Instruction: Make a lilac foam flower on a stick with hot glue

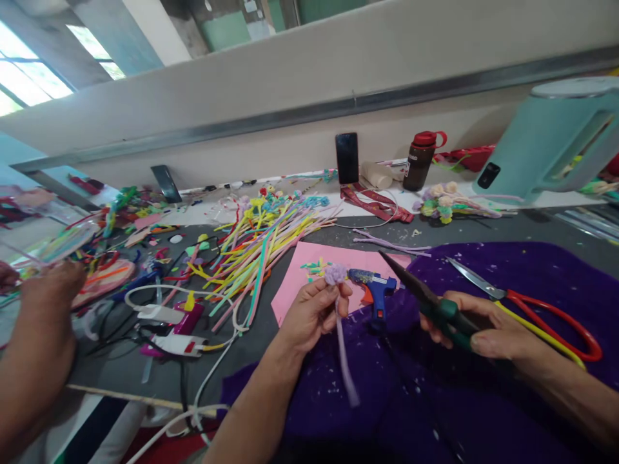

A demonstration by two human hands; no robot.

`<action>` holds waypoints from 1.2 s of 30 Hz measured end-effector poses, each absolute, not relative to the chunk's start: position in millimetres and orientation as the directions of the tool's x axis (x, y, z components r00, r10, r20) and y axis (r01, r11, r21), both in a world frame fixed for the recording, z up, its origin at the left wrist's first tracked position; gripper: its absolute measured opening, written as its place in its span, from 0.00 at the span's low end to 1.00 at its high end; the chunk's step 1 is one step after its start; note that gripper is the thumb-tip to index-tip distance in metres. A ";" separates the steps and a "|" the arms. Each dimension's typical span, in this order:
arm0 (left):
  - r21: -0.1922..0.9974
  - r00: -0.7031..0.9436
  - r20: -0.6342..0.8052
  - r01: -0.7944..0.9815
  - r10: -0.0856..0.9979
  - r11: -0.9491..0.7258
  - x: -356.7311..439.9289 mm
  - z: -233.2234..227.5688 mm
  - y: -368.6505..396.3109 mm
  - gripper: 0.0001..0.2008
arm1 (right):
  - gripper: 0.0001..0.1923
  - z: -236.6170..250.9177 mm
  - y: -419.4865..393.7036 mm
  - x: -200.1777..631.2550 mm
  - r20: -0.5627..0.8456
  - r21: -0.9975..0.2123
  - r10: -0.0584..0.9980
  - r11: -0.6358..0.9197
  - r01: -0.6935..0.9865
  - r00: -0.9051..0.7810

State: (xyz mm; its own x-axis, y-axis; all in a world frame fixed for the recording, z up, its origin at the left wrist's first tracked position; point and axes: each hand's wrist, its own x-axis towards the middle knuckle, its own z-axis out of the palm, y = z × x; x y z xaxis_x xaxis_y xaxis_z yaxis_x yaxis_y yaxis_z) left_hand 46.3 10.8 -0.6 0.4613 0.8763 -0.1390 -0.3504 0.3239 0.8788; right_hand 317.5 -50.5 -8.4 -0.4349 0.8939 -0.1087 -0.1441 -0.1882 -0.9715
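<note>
1. Centrally, the left hand (314, 309) is closed in a pinch, fingertips gripping a lilac fuzzy flower (335, 274) just beneath its head.
2. From that pinch the flower's stem (345, 361) hangs free, its long axis running toward the near side and slightly right.
3. Well to the right, the right hand (476, 325) is wrapped around dark-handled scissors (411, 283); their blades point far and left, apart from flower and stem, so the stem lies left of them, nearer the person than the tips.
4. Between the hands, a blue glue gun (382, 293) lies partly over a pink sheet (285, 296).
5. Farther right, red-handled scissors (556, 316) rest on purple cloth (488, 412); far left, fuzzy sticks (275, 245) cover the worktop (264, 348).
</note>
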 end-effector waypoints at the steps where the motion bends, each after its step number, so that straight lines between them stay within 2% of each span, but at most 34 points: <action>1: 0.858 0.478 -0.137 -0.380 0.868 0.345 44.3 -0.5 12.1 0.11 | 0.20 -9.2 -50.7 317.4 -0.095 -0.976 0.899 -0.169 -0.138 -0.428; 6: 0.793 0.503 -0.172 -0.439 0.847 0.422 40.0 -2.7 18.2 0.10 | 0.20 -12.7 -49.4 317.8 -0.016 -1.000 0.899 -0.014 0.007 -0.437; 12: 0.844 0.453 -0.216 -0.359 0.865 0.398 46.2 -7.1 16.4 0.13 | 0.13 -16.8 -46.7 318.3 0.070 -0.946 0.891 0.202 0.254 -0.449; 17: 0.907 0.381 -0.242 -0.237 0.892 0.348 51.6 -8.7 14.6 0.14 | 0.09 -17.6 -46.1 315.9 0.076 -0.881 0.878 0.280 0.380 -0.472; 26: 0.973 0.282 -0.211 -0.034 0.936 0.230 51.0 -14.3 18.9 0.14 | 0.12 -18.2 -49.1 316.4 0.145 -0.777 0.876 0.388 0.495 -0.459; 31: 0.982 0.279 -0.169 0.133 0.945 0.136 51.5 -11.4 15.7 0.14 | 0.12 -15.5 -48.8 313.1 0.139 -0.764 0.867 0.401 0.505 -0.478; 36: 0.983 0.232 -0.153 0.137 0.961 0.123 51.6 -8.9 14.9 0.14 | 0.12 -15.1 -49.1 312.6 0.135 -0.751 0.864 0.409 0.519 -0.485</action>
State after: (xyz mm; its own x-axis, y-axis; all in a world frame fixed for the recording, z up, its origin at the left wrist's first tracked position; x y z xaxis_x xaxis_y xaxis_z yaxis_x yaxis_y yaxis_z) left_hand 51.6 14.9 -8.9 0.2316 0.9607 -0.1529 0.1373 0.1233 0.9828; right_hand 312.6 -49.1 -15.1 -0.4851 0.8639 0.1355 0.5187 0.4090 -0.7508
